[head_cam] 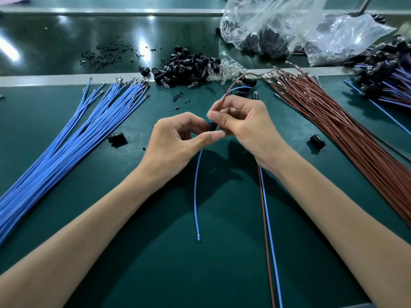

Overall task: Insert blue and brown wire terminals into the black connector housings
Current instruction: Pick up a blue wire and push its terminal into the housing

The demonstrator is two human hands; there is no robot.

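— So, how are the fingers set, and what is gripped?

— A black connector housing [212,126] is pinched between the thumb and curled forefinger of the left hand [178,138]. The right hand [244,125] is closed as well: a brown wire [224,96] is pinched by its thumb and fingertips right at the housing's top, and the wire is looped up over the knuckles.

— How is the housing seen?

— Only a small dark cylinder is shown between the fingertips, held above the middle of the green mat [200,274]. A blue wire [195,190] is hung from its underside and ends in a bare tip nearer the viewer. Whether the brown terminal is seated cannot be told.

— What room is found around the hands?

— Bare mat is spread between the forearms, crossed only by a brown-and-blue wire pair [271,241] run out from under the right wrist. A blue wire bundle [66,141] is fanned at the left and a brown wire bundle [344,134] at the right, both well apart from the hands. A left stray housing [115,137] and a right stray housing [317,141] are laid between hands and bundles. A heap of black housings [189,65] is piled beyond, by a metal strip [44,81], with a plastic bag [289,23] farther back.
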